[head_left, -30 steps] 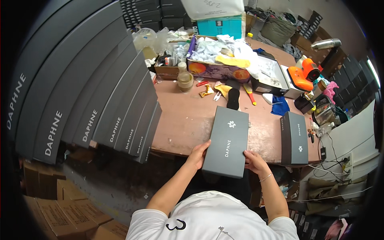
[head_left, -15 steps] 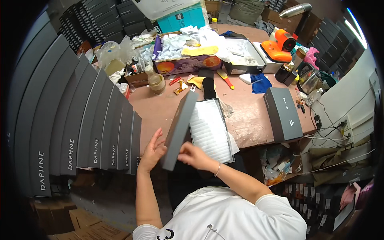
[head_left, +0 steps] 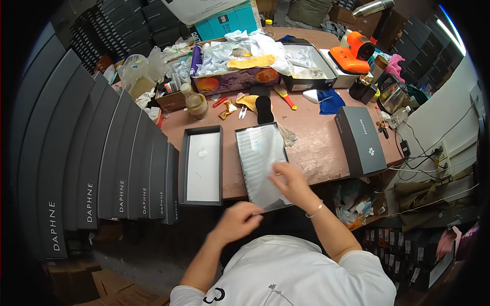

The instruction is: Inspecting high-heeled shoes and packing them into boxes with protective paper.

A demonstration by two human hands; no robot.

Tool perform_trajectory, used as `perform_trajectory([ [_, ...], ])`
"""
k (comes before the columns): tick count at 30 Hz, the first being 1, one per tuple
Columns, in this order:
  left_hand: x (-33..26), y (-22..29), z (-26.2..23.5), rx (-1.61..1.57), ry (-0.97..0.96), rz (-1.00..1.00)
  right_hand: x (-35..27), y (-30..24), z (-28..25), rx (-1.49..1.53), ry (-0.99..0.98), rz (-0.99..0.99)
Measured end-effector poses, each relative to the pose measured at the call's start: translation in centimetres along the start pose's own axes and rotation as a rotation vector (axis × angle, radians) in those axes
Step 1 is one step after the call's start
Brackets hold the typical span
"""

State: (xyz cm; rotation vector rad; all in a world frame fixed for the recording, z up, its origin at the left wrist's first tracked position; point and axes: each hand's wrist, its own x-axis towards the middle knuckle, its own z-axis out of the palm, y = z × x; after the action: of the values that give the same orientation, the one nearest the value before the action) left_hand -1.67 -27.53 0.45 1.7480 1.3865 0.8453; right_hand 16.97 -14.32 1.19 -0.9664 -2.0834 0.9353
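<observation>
A dark grey box lid point(head_left: 202, 166) lies upside down on the brown table point(head_left: 316, 143), its white inside facing up. To its right is the open box base point(head_left: 261, 164), filled with white tissue paper. My right hand point(head_left: 289, 181) rests on the tissue paper at the near end of the base, fingers pinching the sheet. My left hand point(head_left: 236, 222) hovers just off the table's front edge, below the base, fingers curled near the paper's corner. A closed dark grey box point(head_left: 360, 139) lies further right on the table.
A row of upright dark grey boxes point(head_left: 117, 168) stands along the left. The back of the table holds a purple carton point(head_left: 235, 81) with crumpled paper, a small bottle point(head_left: 195, 102), a black insole point(head_left: 264, 109), an orange tool point(head_left: 352, 53) and a blue cloth point(head_left: 329, 100).
The closed box held in both hands one second ago was opened. Its lid now lies flat at the left and the base beside it. My right hand moved onto the tissue paper.
</observation>
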Motion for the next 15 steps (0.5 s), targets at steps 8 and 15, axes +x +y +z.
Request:
perform_trajectory([
  [8, 6.5, -7.4, 4.4, 0.106, 0.616, 0.105, 4.0, -6.7, 4.7, 0.105, -0.371, -0.385],
  [15, 4.3, -7.0, 1.8, 0.063, 0.581, -0.183, 9.9, 8.9, 4.4, -0.756, -0.153, -0.445],
])
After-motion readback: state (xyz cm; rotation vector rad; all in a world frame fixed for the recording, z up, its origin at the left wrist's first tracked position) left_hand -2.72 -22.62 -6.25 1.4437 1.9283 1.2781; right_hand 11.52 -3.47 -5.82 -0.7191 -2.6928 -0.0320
